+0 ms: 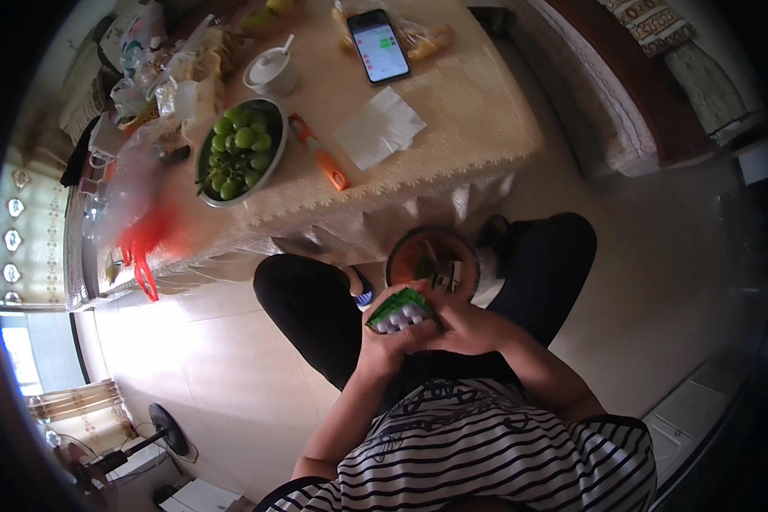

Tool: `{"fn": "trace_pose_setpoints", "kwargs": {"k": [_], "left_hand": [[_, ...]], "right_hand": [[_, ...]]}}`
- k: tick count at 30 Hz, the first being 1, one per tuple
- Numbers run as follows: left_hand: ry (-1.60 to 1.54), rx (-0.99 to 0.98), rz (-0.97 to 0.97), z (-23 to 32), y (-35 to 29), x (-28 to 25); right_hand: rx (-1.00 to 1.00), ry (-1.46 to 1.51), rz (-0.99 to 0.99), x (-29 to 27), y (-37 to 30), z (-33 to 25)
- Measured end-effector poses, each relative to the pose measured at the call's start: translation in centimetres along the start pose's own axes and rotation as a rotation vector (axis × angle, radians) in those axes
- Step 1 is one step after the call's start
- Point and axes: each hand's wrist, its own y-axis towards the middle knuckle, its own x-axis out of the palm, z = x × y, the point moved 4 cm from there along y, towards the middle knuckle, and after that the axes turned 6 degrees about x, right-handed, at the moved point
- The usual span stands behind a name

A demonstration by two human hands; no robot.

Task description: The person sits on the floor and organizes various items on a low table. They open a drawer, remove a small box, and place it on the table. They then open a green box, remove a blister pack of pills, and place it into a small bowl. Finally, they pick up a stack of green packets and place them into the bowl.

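Observation:
In front of my lap, both hands are closed round a small green packet. Several pale round pieces show in rows on its near side, like a blister pack; I cannot make out exactly what they are. My left hand grips the packet from the left and below. Pressed against its right side is my right hand, with the thumb lying across the lower edge. Just beyond the hands, between my knees, an orange-brown bin stands on the floor with scraps inside.
Ahead is a table with a beige cloth. On it are a bowl of green grapes, an orange-handled peeler or knife, a white tissue, a lit phone and a lidded white cup. A red plastic bag hangs at the left edge.

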Motion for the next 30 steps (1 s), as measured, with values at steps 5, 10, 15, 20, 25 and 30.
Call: {"fn": "trace_pose_setpoints", "kwargs": {"k": [5,10,15,20,25,30], "left_hand": [[-0.088,-0.097,0.057,-0.6,0.4,-0.2],[-0.201,-0.137,0.079,-1.2,0.2,-0.4],[-0.242,-0.136,0.089,-1.5,0.2,-0.7],[-0.244,-0.122,0.091,-1.5,0.3,-0.7],[-0.243,-0.125,0.113,-1.5,0.4,-0.6],[-0.185,-0.148,0.112,-1.6,0.5,-0.6]], "right_hand": [[-0.006,-0.036,0.028,-0.1,0.2,-0.3],[-0.062,-0.116,0.078,0.1,0.2,0.1],[-0.03,-0.029,0.06,0.4,0.5,0.9],[-0.048,-0.056,0.081,0.3,0.6,0.5],[-0.055,-0.068,0.086,0.3,0.7,1.0],[0.062,0.046,0.047,0.2,0.2,1.1]]}}
